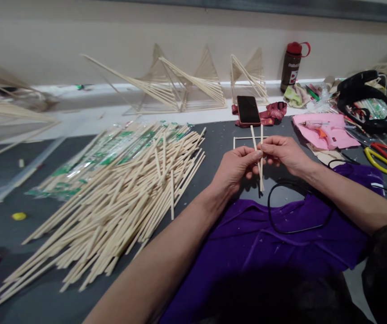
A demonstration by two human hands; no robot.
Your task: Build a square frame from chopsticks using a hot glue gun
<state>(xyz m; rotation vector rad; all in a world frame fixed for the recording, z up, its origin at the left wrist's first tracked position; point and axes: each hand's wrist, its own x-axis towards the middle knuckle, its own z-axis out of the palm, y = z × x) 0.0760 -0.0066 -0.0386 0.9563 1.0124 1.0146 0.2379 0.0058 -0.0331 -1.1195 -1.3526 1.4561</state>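
Two thin wooden sticks [261,173] stand nearly upright between my hands, crossing or meeting near their lower ends. My left hand [236,167] pinches them from the left, thumb against the left stick. From the right, my right hand [283,153] is closed on the right stick with thumb and fingertips. Just beyond my hands, a squared stick frame [242,138] lies on the table, partly hidden by them. A large loose pile of wooden sticks [122,211] spreads to the left of my left arm.
Wrapped stick packs [122,148] lie behind the pile. String-like stick models [196,85] lean by the wall. A phone [248,110], a bottle [290,67], a glue gun [318,128] on pink paper, scissors [380,160] and a black cable [270,211] surround my hands. Purple cloth [264,234] lies in front.
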